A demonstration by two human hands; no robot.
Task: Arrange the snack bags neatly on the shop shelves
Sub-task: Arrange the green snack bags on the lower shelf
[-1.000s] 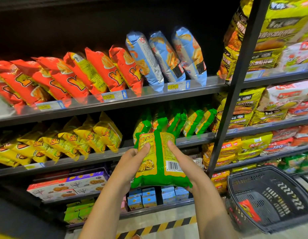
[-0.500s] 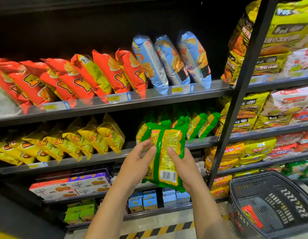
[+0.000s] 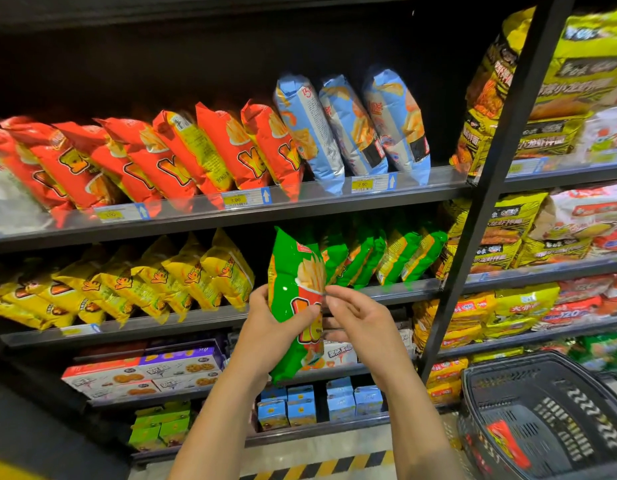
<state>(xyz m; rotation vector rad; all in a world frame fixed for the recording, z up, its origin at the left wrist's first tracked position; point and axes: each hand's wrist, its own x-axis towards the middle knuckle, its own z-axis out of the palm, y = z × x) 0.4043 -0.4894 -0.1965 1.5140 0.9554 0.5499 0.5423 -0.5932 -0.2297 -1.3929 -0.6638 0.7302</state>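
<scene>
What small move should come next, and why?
Likely push the green snack bag onto the middle shelf, at the left end of the matching green row. Left hand and right hand hold it upright, front outward, before that spot.

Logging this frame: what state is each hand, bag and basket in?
green fries bag: held upright, front showing
left hand: grips the bag's left side
right hand: pinches the bag's right edge
shelved green bags: standing in a slanted row
shopping basket: holds a red packet
</scene>
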